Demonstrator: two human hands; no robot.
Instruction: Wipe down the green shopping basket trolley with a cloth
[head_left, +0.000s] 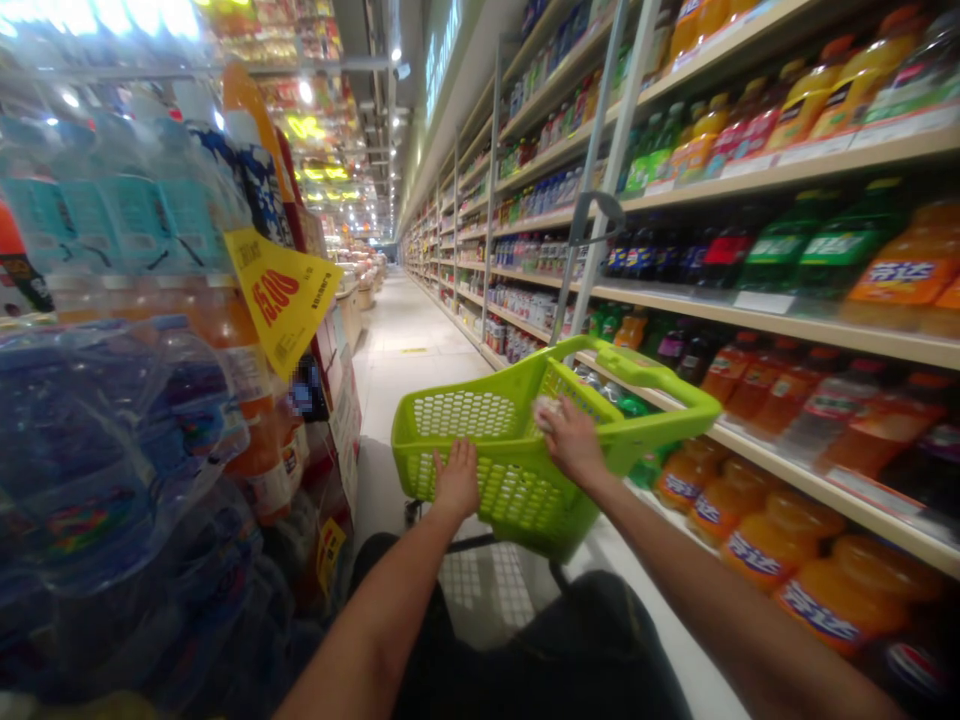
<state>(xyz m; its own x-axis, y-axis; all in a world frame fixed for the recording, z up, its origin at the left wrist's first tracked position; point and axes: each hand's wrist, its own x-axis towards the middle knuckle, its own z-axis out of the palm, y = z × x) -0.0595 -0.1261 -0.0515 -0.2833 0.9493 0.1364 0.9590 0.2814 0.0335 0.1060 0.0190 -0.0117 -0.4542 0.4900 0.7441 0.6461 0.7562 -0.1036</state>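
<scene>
A lime-green plastic shopping basket (480,420) sits on a small wheeled trolley in front of me in a supermarket aisle. My left hand (456,478) rests on the basket's near rim with its fingers curled over the edge. Reaching over the rim into the basket, my right hand (571,438) is closed around a small pale object I cannot make out. The basket's green handle (660,385) arches over its right side. I cannot see anything else inside the basket.
Shelves of orange, green and dark soft-drink bottles (817,400) run along the right. Stacked shrink-wrapped water bottles (127,450) with a yellow price tag (281,295) crowd the left. A metal ladder rail (600,180) leans against the shelves. The pale floor aisle (405,340) stretches ahead.
</scene>
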